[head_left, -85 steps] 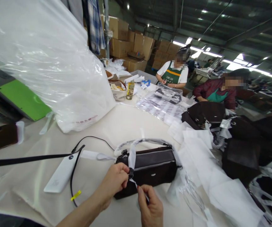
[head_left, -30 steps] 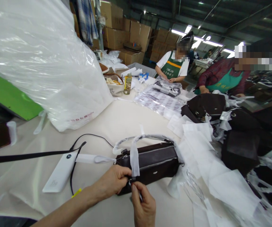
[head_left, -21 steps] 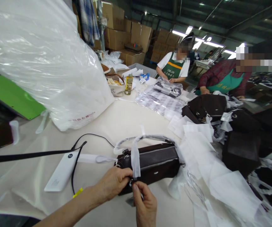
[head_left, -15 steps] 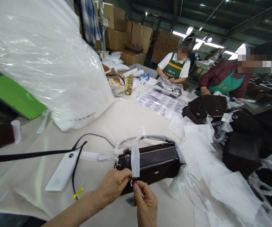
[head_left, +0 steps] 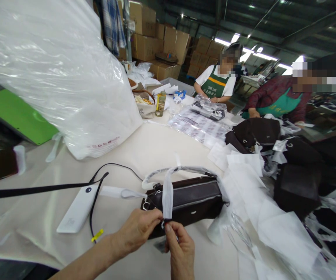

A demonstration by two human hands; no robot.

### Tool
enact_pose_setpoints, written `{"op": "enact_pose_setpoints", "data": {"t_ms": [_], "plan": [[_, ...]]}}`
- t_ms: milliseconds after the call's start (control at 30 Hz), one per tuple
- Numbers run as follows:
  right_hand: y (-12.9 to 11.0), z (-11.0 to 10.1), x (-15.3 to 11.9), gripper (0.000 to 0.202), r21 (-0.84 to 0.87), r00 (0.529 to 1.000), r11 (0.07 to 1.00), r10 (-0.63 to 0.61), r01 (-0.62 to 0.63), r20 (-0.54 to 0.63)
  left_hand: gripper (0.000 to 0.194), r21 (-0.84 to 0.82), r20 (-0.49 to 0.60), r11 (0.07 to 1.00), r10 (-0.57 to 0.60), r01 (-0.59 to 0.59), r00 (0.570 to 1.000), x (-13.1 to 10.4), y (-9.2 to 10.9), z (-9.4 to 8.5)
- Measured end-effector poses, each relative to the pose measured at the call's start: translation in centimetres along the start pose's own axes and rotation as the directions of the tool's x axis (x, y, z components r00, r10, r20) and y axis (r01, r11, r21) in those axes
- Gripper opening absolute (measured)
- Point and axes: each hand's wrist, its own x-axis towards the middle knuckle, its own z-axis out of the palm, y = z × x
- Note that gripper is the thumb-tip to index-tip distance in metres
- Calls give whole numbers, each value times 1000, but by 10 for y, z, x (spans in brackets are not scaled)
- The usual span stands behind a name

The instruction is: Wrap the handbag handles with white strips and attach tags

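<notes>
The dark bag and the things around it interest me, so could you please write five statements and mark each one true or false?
1. The left hand and the right hand are both at the lower end of a white-wrapped handle of the dark bag. True.
2. The white oblong device lies on top of the dark bag. False: the white oblong device lies on the table.
3. A bottle stands upright beyond the dark bag. True.
4. The large plastic sack is solid black. False: the large plastic sack is whitish.
5. The yellow tag is on the bottle. False: the yellow tag is on a black cable.
</notes>
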Motion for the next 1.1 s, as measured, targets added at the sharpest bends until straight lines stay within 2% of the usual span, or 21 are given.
{"op": "enact_pose_setpoints", "data": {"t_ms": [200,267,333,467,533,567,633,667,700,733,767,833,900,933,1033,1100], "plan": [[-4,1,0,35,-3,1000,1000,-15,15,4,23,316,-114,941,161,-118,980,-1,-6,14],[-5,0,0,35,12,1000,1000,-11,10,22,24,365,-140,920,206,-143,968,-4,-6,18],[-6,0,-1,35,37,998,999,-14,12,59,24,339,-178,930,211,-141,961,-8,-6,19],[-5,-1,-4,27,-2,988,997,-74,74,134,22,202,-223,976,123,-78,967,-22,-5,20],[-4,1,-8,23,-64,984,985,-151,157,93,21,168,-271,983,121,-77,955,-30,-5,20],[-4,2,-10,21,-109,972,967,-229,232,41,19,158,-303,983,137,-93,943,-34,-5,20],[-4,3,-16,16,-227,902,888,-425,399,-75,15,140,-369,981,177,-133,913,-43,-5,22],[-4,4,-19,15,-279,861,847,-497,453,-110,14,127,-387,980,192,-153,902,-47,-6,23],[-3,5,-21,13,-306,844,830,-521,467,-124,14,119,-395,978,203,-169,896,-50,-6,25],[-3,5,-22,13,-302,867,848,-485,435,-115,15,117,-396,977,211,-179,893,-54,-8,28],[-2,5,-22,15,-265,913,892,-399,366,-83,16,121,-397,976,216,-183,892,-57,-9,32],[0,4,-19,25,-143,986,976,-162,165,27,21,143,-398,972,228,-185,889,-61,-14,43],[2,4,-14,31,-37,991,999,15,-10,135,27,173,-386,968,235,-181,892,-63,-21,56],[2,4,-11,32,-2,985,998,57,-58,164,30,186,-370,966,240,-181,898,-63,-25,62],[-2,5,-5,31,41,983,994,89,-97,160,36,233,-324,952,269,-199,907,-65,-33,77],[-6,7,-4,30,51,988,994,92,-99,122,39,256,-322,938,310,-233,894,-67,-35,80]]}}
